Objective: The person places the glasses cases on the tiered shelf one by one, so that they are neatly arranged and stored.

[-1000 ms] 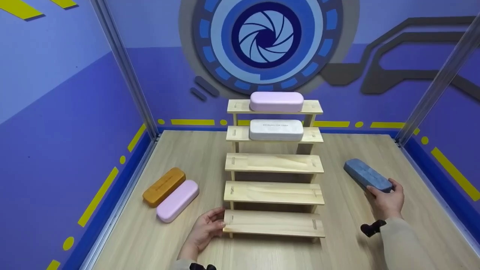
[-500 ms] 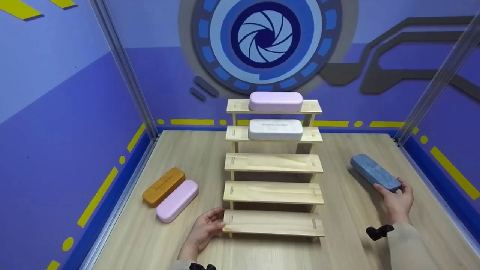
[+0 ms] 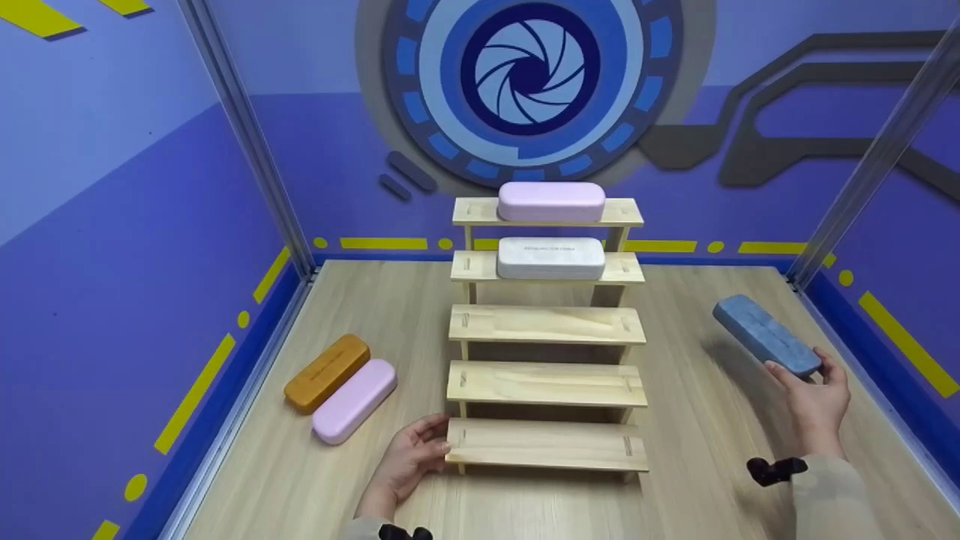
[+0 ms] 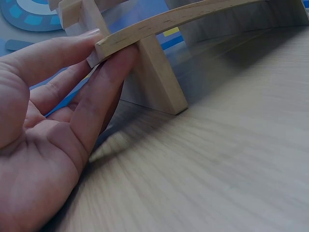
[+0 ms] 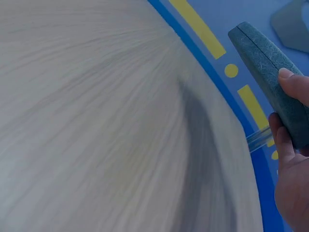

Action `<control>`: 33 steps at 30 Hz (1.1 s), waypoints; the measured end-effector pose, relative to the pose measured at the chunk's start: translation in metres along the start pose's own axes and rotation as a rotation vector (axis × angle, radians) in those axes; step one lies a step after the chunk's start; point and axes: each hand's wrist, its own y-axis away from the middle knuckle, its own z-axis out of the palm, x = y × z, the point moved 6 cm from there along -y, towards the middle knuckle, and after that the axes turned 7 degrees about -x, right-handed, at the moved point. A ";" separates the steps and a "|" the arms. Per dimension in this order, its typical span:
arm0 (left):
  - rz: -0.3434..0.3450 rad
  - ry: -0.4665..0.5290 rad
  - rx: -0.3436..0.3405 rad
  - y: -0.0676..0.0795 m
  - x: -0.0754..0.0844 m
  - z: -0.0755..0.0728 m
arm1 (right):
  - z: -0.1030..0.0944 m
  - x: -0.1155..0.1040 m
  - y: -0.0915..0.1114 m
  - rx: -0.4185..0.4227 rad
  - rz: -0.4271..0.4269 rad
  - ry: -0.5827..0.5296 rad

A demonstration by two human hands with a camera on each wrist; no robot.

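Now the right hand (image 3: 819,403) grips the blue case (image 3: 765,335); both farther right.

from over here i see two pale beige sleeves (image 3: 834,501), each with a small black knobby fitting (image 3: 776,471) by its end.

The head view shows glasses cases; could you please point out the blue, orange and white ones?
Blue glasses case (image 3: 766,335), head view, top face's middle.
Orange glasses case (image 3: 327,373), head view, top face's middle.
White glasses case (image 3: 550,255), head view, top face's middle.
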 end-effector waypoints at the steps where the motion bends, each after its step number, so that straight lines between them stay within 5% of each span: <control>1: -0.001 0.002 0.001 0.000 0.000 0.000 | -0.001 -0.002 0.000 0.003 -0.006 -0.011; 15: 0.006 -0.006 0.000 -0.001 0.000 -0.003 | 0.000 -0.047 0.016 0.016 -0.036 -0.139; 33: 0.004 0.017 0.007 0.001 0.001 0.000 | 0.007 -0.105 0.046 -0.083 -0.212 -0.232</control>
